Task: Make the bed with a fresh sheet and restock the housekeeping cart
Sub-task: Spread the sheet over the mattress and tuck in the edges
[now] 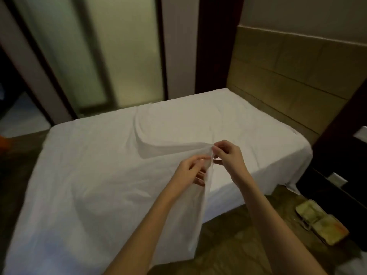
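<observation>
Both hands (210, 163) raised, pinching the white sheet (99, 165) edge

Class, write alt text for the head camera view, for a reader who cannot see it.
Two bare hands, the left hand and right hand, pinch a raised edge of a white sheet spread over a bed, with a tan headboard at the right. Frosted glass doors stand behind the bed.

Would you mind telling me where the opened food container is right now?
In the head view, the food container lies open on the floor at lower right, beside the bed and the dark cabinet.
</observation>
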Motion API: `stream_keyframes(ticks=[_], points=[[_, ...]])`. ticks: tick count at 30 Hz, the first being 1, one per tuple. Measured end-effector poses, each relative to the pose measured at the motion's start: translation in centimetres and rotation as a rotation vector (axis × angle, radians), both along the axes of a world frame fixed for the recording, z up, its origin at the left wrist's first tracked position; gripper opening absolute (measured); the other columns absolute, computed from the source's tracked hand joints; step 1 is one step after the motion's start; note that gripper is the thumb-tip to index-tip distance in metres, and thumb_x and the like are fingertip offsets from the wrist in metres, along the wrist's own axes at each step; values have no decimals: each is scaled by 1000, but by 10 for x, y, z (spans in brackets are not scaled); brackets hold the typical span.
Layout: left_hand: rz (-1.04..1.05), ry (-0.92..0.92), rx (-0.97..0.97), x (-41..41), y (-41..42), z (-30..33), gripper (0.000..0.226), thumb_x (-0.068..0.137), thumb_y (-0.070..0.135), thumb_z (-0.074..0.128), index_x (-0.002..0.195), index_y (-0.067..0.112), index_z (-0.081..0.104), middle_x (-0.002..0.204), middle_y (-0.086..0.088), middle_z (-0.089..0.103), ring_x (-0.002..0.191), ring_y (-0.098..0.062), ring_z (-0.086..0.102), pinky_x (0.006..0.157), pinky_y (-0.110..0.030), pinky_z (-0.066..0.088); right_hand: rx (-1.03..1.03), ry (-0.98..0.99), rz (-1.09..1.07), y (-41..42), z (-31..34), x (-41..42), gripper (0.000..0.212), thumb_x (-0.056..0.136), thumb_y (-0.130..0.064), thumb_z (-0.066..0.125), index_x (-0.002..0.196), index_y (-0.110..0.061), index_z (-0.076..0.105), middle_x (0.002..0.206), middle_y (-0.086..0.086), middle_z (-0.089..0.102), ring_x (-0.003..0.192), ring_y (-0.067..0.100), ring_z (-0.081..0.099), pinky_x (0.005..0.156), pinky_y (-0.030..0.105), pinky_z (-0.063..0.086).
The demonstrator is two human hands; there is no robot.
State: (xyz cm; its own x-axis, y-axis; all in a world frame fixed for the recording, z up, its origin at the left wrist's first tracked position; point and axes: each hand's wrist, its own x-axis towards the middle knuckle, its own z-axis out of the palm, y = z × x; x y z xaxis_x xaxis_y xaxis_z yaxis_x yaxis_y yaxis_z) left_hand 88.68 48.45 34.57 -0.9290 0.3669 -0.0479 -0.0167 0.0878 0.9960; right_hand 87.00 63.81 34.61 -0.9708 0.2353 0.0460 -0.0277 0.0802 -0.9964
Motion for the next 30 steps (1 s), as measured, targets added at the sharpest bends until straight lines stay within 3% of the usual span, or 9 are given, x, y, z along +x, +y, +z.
stream_keyframes(ticks=[2, 5, 10, 14, 16, 21, 24, 27, 30], points=[[15, 24, -6, -27, 27, -1, 24, 101, 11, 42, 120, 16, 54, 76, -4, 62, 54, -8, 58, 52, -22, 49, 20, -14, 3, 24, 3, -5, 11, 92, -3, 55, 82, -5, 60, 74, 11, 56, 69, 16, 58, 58, 21, 53], [14, 241, -160, -74, 71, -2, 32, 97, 8, 49, 122, 24, 60, 81, 4, 55, 62, -5, 51, 59, -13, 43, 73, -59, -7, 63, 3, -12, 8, 92, -6, 56, 89, 0, 61, 77, 11, 58, 72, 15, 59, 62, 24, 56], [-342, 408, -372, -132, 156, -8, 16, 94, 19, 57, 101, 16, 71, 96, 2, 42, 84, -7, 49, 81, -19, 40, 160, -129, -115, 128, -5, -22, 9, 93, -9, 57, 90, -5, 64, 77, 4, 62, 70, 8, 62, 61, 20, 55], [-532, 392, -391, -159, 214, -15, 12, 94, 20, 54, 85, 24, 60, 87, 8, 57, 81, -7, 54, 70, -14, 41, 170, -135, -224, 183, -14, -37, 10, 93, -12, 57, 86, -12, 64, 81, 1, 62, 79, 13, 61, 65, 21, 54], [-490, 415, -391, -172, 248, -19, 14, 93, 17, 55, 81, 22, 60, 78, 3, 60, 69, -11, 53, 65, -24, 44, 180, -122, -274, 212, -23, -50, 9, 93, -15, 57, 87, -14, 64, 85, 1, 62, 84, 15, 61, 70, 23, 55], [-434, 472, -372, -210, 347, -34, 13, 90, 8, 55, 80, 13, 61, 73, -10, 63, 61, -13, 51, 63, -24, 43, 173, -110, -337, 297, -65, -93, 7, 90, -27, 63, 94, -22, 62, 92, -5, 62, 90, 14, 61, 78, 25, 54], [-437, 519, -401, -247, 418, -54, 12, 89, 5, 56, 81, 10, 63, 71, 0, 60, 63, -8, 50, 63, -19, 40, 218, -198, -309, 363, -95, -124, 7, 89, -24, 62, 95, -19, 62, 91, -2, 61, 90, 18, 59, 77, 25, 52], [-427, 543, -445, -286, 493, -68, 11, 88, 1, 56, 81, 5, 63, 64, 12, 54, 61, 1, 50, 61, -10, 35, 178, -271, -323, 442, -119, -145, 9, 91, -17, 57, 91, -15, 66, 88, 3, 65, 89, 22, 61, 80, 35, 52], [-415, 526, -460, -321, 563, -81, 11, 90, 1, 55, 83, 3, 63, 64, 17, 52, 60, 3, 48, 61, -9, 35, 176, -349, -353, 519, -134, -157, 16, 94, -18, 54, 84, -21, 65, 80, -6, 62, 80, 13, 60, 68, 22, 49]])
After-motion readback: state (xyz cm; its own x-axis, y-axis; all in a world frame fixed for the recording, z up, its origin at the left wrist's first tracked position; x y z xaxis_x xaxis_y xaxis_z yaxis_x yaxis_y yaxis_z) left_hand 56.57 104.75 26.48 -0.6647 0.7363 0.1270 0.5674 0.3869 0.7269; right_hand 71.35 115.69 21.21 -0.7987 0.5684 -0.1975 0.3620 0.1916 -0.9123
